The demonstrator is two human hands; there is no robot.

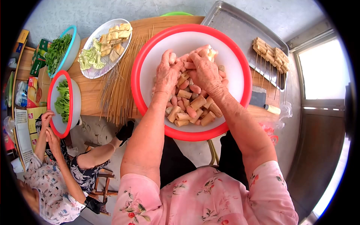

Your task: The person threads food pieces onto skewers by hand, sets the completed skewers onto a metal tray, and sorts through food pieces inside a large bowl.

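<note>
A large white bowl with a red rim stands in front of me, with small pink sausages and cut tan rolls heaped inside. Both my hands reach into its far half. My left hand is closed, fingers bent round a small sausage at the top of the heap. My right hand is beside it, fingers curled down onto the sausages; its fingertips are partly hidden, and a sausage lies at them. A pale yellowish-white piece shows just beyond the right knuckles.
Left of the bowl lie many thin skewers, an oval plate of food, and two basins of greens. On the right are a metal tray, skewered rolls and a cleaver. Another person sits at the left.
</note>
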